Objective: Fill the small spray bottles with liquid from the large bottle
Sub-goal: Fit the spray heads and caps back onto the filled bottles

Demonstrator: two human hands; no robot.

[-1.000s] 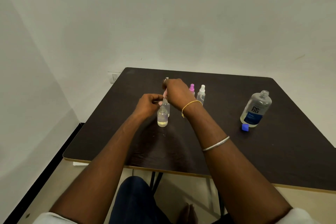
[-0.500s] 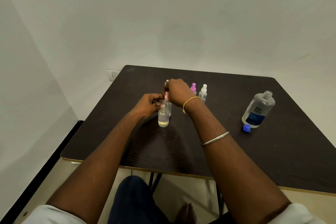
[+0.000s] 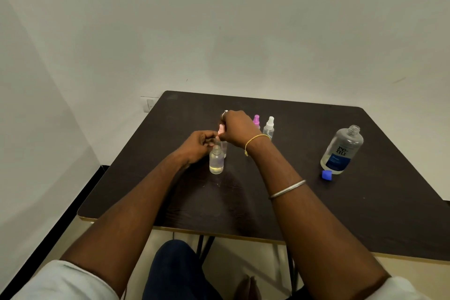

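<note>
Near the middle of the dark table point(image 3: 365, 214), my left hand point(image 3: 198, 145) pinches the neck of a small clear bottle point(image 3: 223, 147) that stands mostly hidden behind an uncapped small bottle point(image 3: 216, 161) with pale liquid in its bottom. My right hand point(image 3: 237, 129) is closed on a pink spray cap point(image 3: 221, 129) right above that hidden bottle. Two more small spray bottles stand behind my right wrist, one with a pink cap point(image 3: 256, 121), one with a white cap point(image 3: 269, 126). The large clear bottle point(image 3: 342, 150) with a blue label stands open at the right, its blue cap point(image 3: 326, 175) lying beside it.
White walls close off the table's far and left sides, with a wall socket point(image 3: 148, 104) by the far left corner. The table's front edge point(image 3: 219, 232) runs above my knees.
Both hands have stayed at the small bottle with the pink cap; only the camera has shifted slightly.
</note>
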